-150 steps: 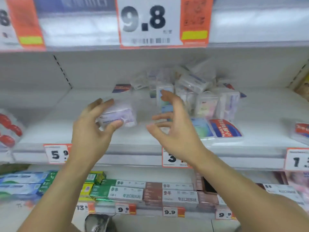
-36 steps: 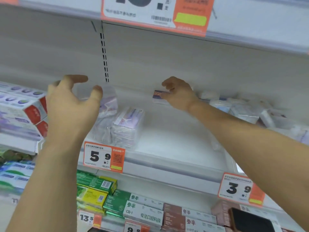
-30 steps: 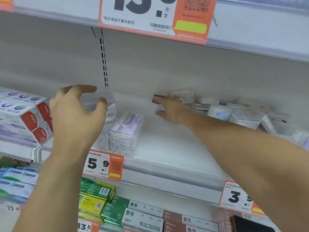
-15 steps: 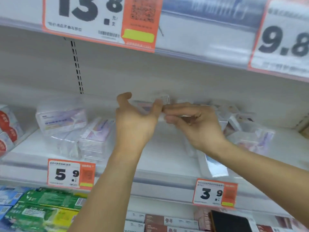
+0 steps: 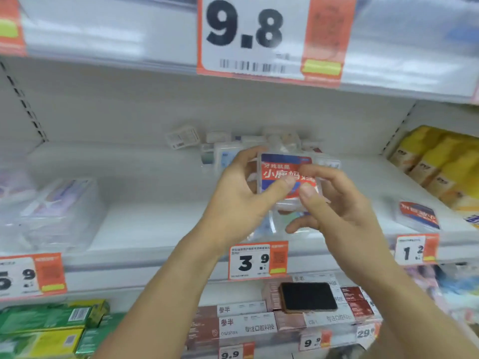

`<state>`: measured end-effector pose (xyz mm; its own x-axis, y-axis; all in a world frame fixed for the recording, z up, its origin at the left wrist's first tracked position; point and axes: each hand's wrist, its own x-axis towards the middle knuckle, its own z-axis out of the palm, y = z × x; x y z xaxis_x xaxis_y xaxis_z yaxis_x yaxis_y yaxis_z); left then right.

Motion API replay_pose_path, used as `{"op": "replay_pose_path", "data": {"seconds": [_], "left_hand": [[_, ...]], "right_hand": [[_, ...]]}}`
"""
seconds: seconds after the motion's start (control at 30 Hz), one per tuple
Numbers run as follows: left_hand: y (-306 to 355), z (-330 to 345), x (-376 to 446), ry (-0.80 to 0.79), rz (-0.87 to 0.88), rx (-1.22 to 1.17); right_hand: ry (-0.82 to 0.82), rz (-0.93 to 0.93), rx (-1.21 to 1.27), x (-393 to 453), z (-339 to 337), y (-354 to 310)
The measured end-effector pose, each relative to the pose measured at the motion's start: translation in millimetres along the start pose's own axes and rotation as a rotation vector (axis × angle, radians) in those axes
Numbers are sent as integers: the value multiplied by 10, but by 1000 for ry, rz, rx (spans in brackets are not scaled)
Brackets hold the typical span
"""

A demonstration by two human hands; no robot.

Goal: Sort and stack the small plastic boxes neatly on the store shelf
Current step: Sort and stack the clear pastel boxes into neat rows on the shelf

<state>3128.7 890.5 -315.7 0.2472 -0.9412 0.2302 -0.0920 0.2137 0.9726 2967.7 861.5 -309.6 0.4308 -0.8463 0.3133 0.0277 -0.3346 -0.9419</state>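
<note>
A small clear plastic box (image 5: 281, 174) with a red and blue label is held up in front of the middle shelf (image 5: 155, 229), between both hands. The left hand (image 5: 238, 200) grasps it from the left, thumb across the label; the right hand (image 5: 334, 206) pinches its right edge, fingers curled. Behind it, at the far back of the shelf, lies a jumble of similar boxes (image 5: 223, 149). To the left stand stacked clear packs (image 5: 57, 211).

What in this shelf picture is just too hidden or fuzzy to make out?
Head view only:
- Red-and-blue labelled box: lower part covered by the left hand and right hand.
- Jumbled boxes at the back: blurred, partly behind the held box; count unclear.
- Clear packs at left: motion blur, print unreadable.
- 5.9 price tag: cut by the left edge.
</note>
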Motion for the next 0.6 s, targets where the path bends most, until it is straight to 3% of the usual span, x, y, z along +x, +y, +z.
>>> {"op": "replay_pose_path", "data": {"seconds": [0.07, 0.2, 0.27, 0.37, 0.47, 0.57, 0.6], "left_hand": [[-44, 193, 17, -77, 54, 129], [-300, 347, 127, 85, 265, 973], [-466, 399, 210, 85, 194, 1181], [-622, 475, 321, 28, 133, 1282], [-632, 511, 405, 12, 117, 1297], [-612, 526, 438, -20, 91, 1309], [-593, 529, 434, -46, 78, 1306]], "right_hand": [[137, 13, -79, 46, -188, 107], [402, -57, -393, 266, -946, 282], [526, -9, -619, 374, -1404, 458], [564, 173, -726, 449, -1899, 775], [490, 304, -869, 391, -2149, 935], [590, 374, -1077, 416, -2199, 962], [628, 316, -1090, 426, -2103, 923]]}}
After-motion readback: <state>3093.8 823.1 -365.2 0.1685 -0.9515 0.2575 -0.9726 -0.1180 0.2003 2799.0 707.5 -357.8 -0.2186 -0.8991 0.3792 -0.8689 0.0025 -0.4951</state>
